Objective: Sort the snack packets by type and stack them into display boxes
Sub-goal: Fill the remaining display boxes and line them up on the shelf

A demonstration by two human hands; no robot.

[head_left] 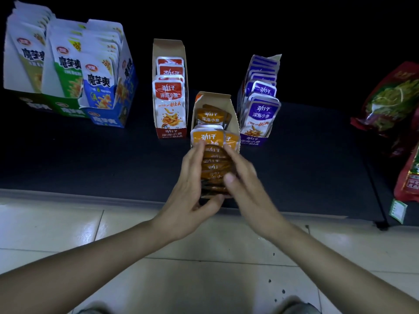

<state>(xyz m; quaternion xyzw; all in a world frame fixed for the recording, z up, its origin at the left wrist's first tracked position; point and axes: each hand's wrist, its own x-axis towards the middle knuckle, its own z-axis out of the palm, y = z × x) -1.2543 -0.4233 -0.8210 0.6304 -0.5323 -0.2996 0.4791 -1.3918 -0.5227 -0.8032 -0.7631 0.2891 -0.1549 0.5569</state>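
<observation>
A stack of orange fish-snack packets (214, 168) sits between both hands, in front of the orange display box (233, 114) on the dark shelf. My left hand (190, 191) grips the stack's left side, thumb under its near end. My right hand (244, 184) grips the right side, thumb across the top. The top packet (207, 138) leans into the box's open front, where a few orange packets (210, 116) stand. A red box (170, 96) of red packets stands to the left, a purple box (258, 107) of purple packets to the right.
White, green and blue konjac snack boxes (68, 71) fill the shelf's far left. Large red bags with green contents (394, 103) lie at the right. The shelf's front edge (90, 196) runs across the view, with pale floor tiles (204, 279) below.
</observation>
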